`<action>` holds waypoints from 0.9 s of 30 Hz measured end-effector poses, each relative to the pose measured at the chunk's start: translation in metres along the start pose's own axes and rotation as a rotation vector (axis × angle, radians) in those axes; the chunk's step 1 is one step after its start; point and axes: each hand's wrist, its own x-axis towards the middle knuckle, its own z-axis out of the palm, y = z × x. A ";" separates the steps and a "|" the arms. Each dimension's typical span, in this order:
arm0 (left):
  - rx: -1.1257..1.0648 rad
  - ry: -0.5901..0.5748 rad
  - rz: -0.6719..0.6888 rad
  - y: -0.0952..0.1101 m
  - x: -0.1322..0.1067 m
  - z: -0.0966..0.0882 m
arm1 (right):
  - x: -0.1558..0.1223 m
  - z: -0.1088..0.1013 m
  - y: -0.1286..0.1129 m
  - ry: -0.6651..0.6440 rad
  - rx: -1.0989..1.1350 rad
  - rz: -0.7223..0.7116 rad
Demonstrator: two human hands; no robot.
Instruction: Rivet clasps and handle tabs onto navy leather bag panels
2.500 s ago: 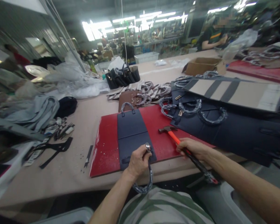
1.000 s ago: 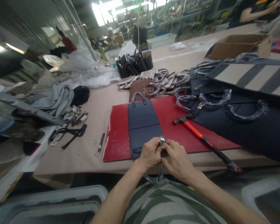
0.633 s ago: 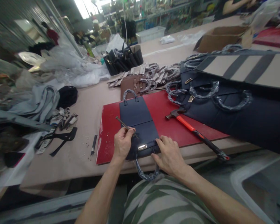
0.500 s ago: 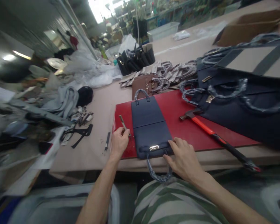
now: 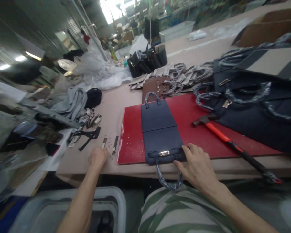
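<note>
A flat navy handbag (image 5: 161, 139) lies unfolded on a red board (image 5: 133, 129), with a gold metal plate and wrapped handles at both ends. My right hand (image 5: 197, 166) grips its near right corner, thumb and forefinger closed about the edge. Left of the board, low over the table, my left hand (image 5: 98, 157) has its fingers curled at the end of a slim metal tool (image 5: 104, 141); the fingertips are partly hidden. Just right of that hand lies a dark flat strip-like tool (image 5: 115, 144). A claw hammer (image 5: 218, 132) with an orange and black handle rests on the board's right side.
Stacked navy bag pieces (image 5: 247, 110) cover the right side. Behind the board are a brown bag (image 5: 151, 88) and black bags (image 5: 147, 61). Black straps (image 5: 87, 136) and small parts lie left. A grey plastic bin (image 5: 121, 207) stands below the table edge.
My left hand has moved left with the slim metal tool, from above the red board to the bare table beside the dark strip. My right hand keeps its hold on the handbag.
</note>
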 end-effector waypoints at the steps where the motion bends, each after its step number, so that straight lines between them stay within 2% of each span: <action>1: 0.001 0.025 0.021 0.004 -0.006 0.002 | 0.000 -0.001 -0.001 -0.014 0.001 0.027; 3: -0.044 0.086 0.113 0.018 -0.022 0.005 | -0.001 -0.001 0.000 -0.018 0.049 0.057; 6: -0.298 0.152 0.492 0.051 -0.062 0.008 | -0.008 0.005 0.007 0.007 0.208 0.100; 8: -0.493 0.153 0.754 0.076 -0.093 0.010 | -0.014 0.011 0.011 0.017 0.302 0.143; 10: -0.558 0.119 0.904 0.100 -0.121 0.012 | -0.020 0.015 0.012 0.022 0.339 0.163; 12: -0.491 0.100 0.966 0.118 -0.139 0.013 | -0.021 0.015 0.011 0.032 0.319 0.141; 15: -0.285 0.099 0.994 0.134 -0.145 0.011 | -0.014 0.010 0.007 0.034 0.229 0.019; 19: -0.039 0.083 1.140 0.138 -0.139 0.005 | 0.008 0.002 0.009 -0.108 0.047 -0.218; 22: 0.091 0.101 1.193 0.138 -0.140 -0.003 | 0.024 -0.003 0.017 -0.212 -0.033 -0.366; 27: 0.150 0.128 1.236 0.142 -0.145 -0.011 | 0.039 -0.004 0.022 -0.230 -0.051 -0.601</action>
